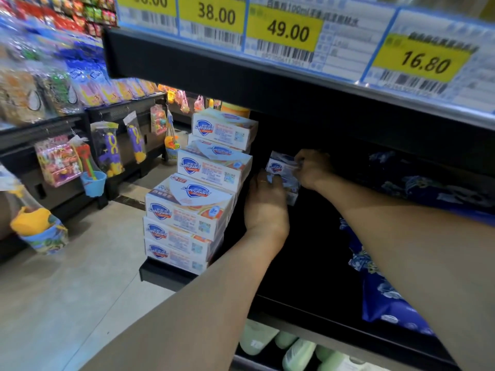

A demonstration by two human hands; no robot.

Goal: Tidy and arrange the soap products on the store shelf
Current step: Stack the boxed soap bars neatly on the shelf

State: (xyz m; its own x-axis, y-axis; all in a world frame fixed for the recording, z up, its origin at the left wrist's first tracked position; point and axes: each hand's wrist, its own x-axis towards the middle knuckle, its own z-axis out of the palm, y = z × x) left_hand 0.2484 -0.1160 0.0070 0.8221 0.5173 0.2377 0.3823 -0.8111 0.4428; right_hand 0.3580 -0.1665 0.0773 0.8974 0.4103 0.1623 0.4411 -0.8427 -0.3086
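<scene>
A leaning stack of several white Safeguard soap boxes (192, 207) stands at the left end of a dark shelf (166, 274). Deeper in the shelf, a white and blue soap pack (281, 170) sits in shadow. My left hand (266, 207) grips its lower left side, fingers curled around the near edge. My right hand (312, 167) pinches its upper right corner. Both forearms reach in from the lower right. The back of the pack is hidden in the dark.
Blue patterned refill bags (385, 295) fill the shelf's right part. An upper shelf edge with yellow price tags (286, 30) overhangs my hands. Pale green bottles (294, 352) stand on the shelf below. Hanging toys (107, 151) line the aisle rack at left, across a tiled floor (80, 303).
</scene>
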